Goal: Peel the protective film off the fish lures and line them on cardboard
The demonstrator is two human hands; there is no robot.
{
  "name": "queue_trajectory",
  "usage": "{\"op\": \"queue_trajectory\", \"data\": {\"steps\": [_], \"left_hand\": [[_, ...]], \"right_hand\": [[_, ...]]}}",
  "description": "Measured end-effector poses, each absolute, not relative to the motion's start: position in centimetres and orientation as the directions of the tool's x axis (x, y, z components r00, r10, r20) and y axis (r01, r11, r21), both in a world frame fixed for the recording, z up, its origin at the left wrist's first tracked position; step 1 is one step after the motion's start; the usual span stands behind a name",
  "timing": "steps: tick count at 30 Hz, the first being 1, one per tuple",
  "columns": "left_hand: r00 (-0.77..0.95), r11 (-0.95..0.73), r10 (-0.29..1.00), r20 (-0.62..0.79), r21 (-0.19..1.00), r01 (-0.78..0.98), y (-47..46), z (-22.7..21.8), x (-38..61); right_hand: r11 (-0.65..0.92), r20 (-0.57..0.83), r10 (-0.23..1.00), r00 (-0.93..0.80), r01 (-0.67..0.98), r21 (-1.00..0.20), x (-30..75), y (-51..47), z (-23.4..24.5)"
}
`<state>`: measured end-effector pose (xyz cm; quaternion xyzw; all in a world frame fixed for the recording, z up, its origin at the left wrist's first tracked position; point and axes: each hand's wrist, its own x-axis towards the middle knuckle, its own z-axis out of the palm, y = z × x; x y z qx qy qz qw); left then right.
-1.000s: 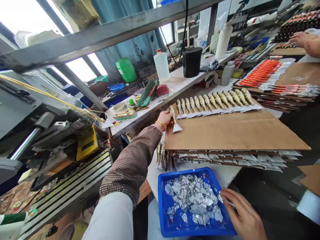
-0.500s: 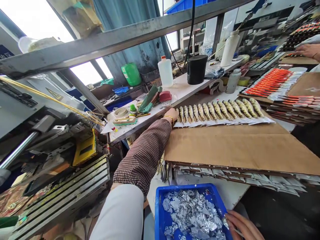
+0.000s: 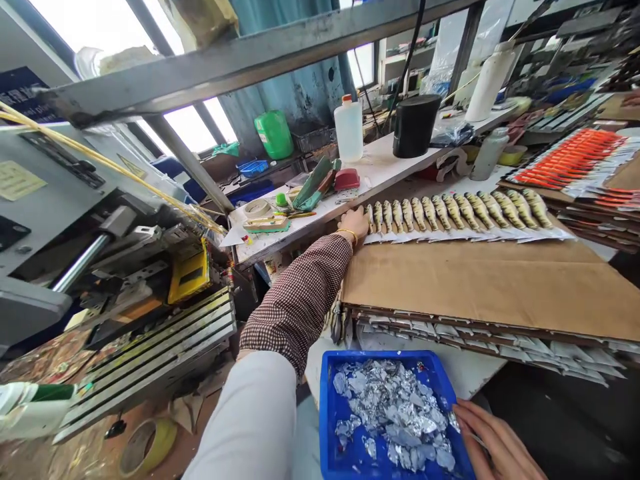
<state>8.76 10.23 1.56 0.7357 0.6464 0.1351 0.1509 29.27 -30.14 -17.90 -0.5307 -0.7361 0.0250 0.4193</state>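
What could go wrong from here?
1. The left hand is at the end of a tightly spaced row of fish lures; a nudge might knock neighbours out of line.
2. Their white tails look overlapped, so shifting one could drag others.
3. Foil scraps lie loose in the blue tray, with the right hand at its edge; a bump may spill some.

A translucent jug (topped by an orange cap) and a black container are being carried by the white bench. A green jerrycan is being backed by a blue curtain. A tape roll is being seen near a slatted metal bed.
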Motion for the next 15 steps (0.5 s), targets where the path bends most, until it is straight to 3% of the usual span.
{"op": "queue_trajectory", "data": {"steps": [3, 6, 11, 15], "left_hand": [[0.165, -0.168, 0.985, 0.044, 0.421, 0.891, 6.8, 1.4, 5.0], [0.095, -0.101, 0.995, 0.034, 0.425, 0.900, 1.6, -0.6, -0.4], [-0.096, 0.171, 0.970, -0.224, 0.347, 0.922, -5.7, -7.9, -5.3], [-0.182, 0.291, 0.915, -0.359, 0.277, 0.916, -6.7, -12.1, -4.5]], "right_hand": [[0.443, 0.602, 0.795, -0.073, 0.748, -0.495, 29.0, -30.2, -16.9], [0.458, 0.603, 0.792, -0.091, 0.742, -0.489, 28.8, -30.1, -16.1], [0.468, 0.633, 0.763, -0.132, 0.788, -0.400, 28.4, -29.9, -15.0], [0.404, 0.632, 0.773, -0.062, 0.815, -0.414, 27.7, -30.8, -13.9]]}}
